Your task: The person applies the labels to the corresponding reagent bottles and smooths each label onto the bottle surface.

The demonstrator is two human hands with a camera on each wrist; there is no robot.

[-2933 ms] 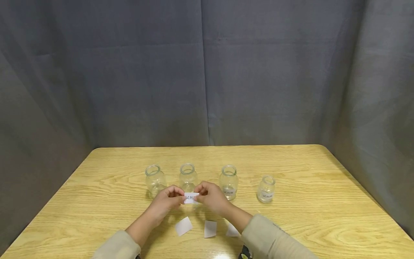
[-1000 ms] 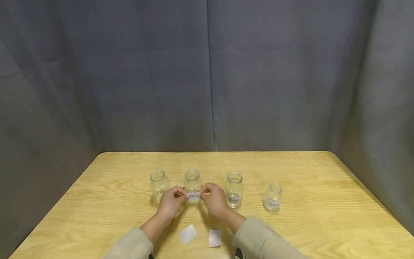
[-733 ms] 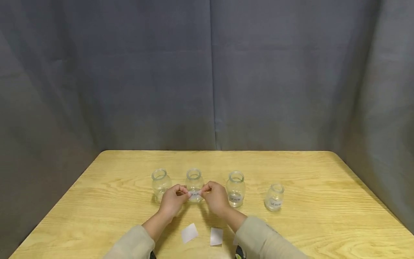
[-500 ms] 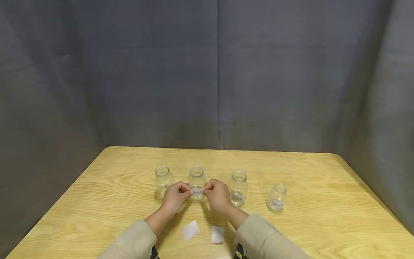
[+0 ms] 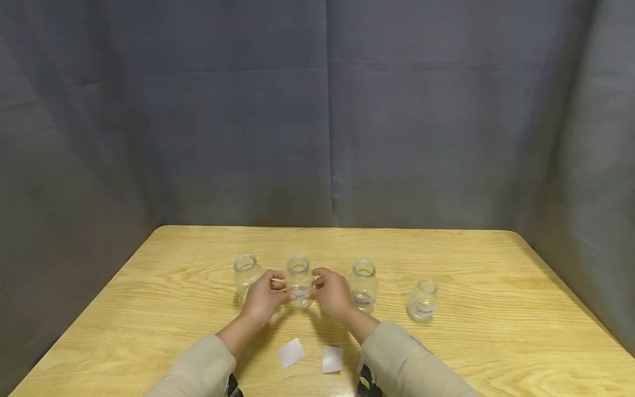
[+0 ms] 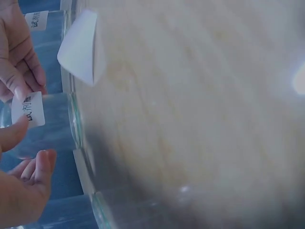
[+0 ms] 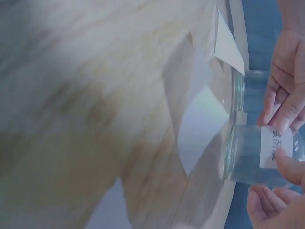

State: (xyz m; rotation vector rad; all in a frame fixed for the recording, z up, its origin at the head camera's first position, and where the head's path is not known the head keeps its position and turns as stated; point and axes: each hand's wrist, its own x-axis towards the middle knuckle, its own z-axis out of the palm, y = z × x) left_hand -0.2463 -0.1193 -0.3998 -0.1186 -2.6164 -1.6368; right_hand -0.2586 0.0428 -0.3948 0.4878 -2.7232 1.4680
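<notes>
Dark grey cloth (image 5: 238, 127), softly creased, hangs behind a yellow wood-grain worktop (image 5: 471, 264). On it a clear, round-shouldered glass jar (image 5: 299, 282) stands upright between the left hand (image 5: 263, 299) and the right hand (image 5: 333, 292). Both hands hold it, fingers curled at its sides, thumbs pressing a white rectangular label (image 6: 34, 110) with black characters onto its lower front. The left hand partly blocks a leftmost jar (image 5: 245, 271); the right one overlaps a labelled jar (image 5: 364, 282). Farther right stands a smaller jar (image 5: 423, 299), also labelled. Nearer the person lie white paper slips (image 5: 291, 353), curling slightly.
</notes>
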